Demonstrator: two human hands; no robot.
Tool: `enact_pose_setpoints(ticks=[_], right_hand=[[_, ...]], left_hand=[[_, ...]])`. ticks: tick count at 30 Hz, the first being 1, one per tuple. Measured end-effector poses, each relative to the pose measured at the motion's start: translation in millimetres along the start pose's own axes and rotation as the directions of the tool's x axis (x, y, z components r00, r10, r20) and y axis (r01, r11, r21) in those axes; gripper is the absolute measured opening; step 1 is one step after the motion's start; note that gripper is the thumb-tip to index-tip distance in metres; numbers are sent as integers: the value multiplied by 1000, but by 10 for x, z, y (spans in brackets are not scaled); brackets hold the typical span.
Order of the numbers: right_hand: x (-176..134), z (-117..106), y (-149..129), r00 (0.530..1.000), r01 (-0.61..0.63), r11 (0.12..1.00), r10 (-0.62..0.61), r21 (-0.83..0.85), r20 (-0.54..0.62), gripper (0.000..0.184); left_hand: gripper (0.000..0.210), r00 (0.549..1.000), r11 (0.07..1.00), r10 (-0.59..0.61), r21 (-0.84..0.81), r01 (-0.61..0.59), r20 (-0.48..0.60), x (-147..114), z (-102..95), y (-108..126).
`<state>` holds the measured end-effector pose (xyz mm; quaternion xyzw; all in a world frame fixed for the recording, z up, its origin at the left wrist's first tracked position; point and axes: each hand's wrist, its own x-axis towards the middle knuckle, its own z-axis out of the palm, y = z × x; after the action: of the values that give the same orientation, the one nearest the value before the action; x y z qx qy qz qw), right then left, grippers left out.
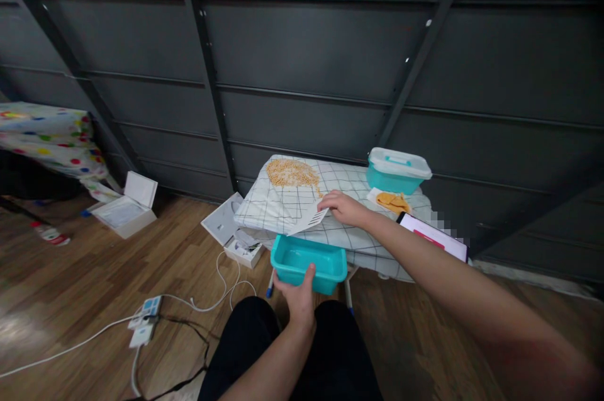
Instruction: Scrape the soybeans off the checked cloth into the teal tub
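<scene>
My left hand point(299, 300) grips the near side of a teal plastic bin point(333, 269), thumb over the rim. The bin has no lid on, and its visible inside looks bare. It is held just below the front edge of a cloth-covered table point(340, 174). My right hand point(346, 207) is closed on the right end of a thin white flat piece with dark stripes or slots point(309, 218). That piece slants down toward the bin's far rim. Behind it, a pile of small yellow beans or kernels point(290, 173) lies spread on the checked cloth, several trailing toward my right hand.
A lidded teal box point(399, 169) stands at the table's back right, with a folded orange-yellow cloth point(393, 201) before it. A phone or tablet point(436, 238) lies at the right edge. Open white boxes point(243, 250), a power strip point(145, 320) and cables are on the floor.
</scene>
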<state>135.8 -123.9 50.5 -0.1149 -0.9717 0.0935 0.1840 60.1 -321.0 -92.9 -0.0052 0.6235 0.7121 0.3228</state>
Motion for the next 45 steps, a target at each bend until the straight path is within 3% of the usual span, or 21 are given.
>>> enact_pose_setpoints(ticks=[7,11,16,22,27,45], right_hand=[[85,-64,-27,993,-90,993,84,-71,-88,48],[98,-200,6,964,-249,948,221,-198,-150,43],[82,-326,37,836,-549,744,489,-381,-249,47],[215,-302,91,692,-700,554,682,-451,-235,45],[297,-249,114,702,-675,563,690,-477,-179,43],[327,-131,145,688,-640,552,721,-534,-79,42]], left_hand=[[108,999,1000,-21,10,20,33,-54,42,44],[107,999,1000,6,-3,-6,41,-28,19,63],[107,999,998,2,-59,0,40,17,-33,81],[109,999,997,-3,-81,6,36,30,-86,68],[106,999,1000,0,-24,1,43,61,-138,58],[103,996,998,1,-67,5,93,146,-247,182]])
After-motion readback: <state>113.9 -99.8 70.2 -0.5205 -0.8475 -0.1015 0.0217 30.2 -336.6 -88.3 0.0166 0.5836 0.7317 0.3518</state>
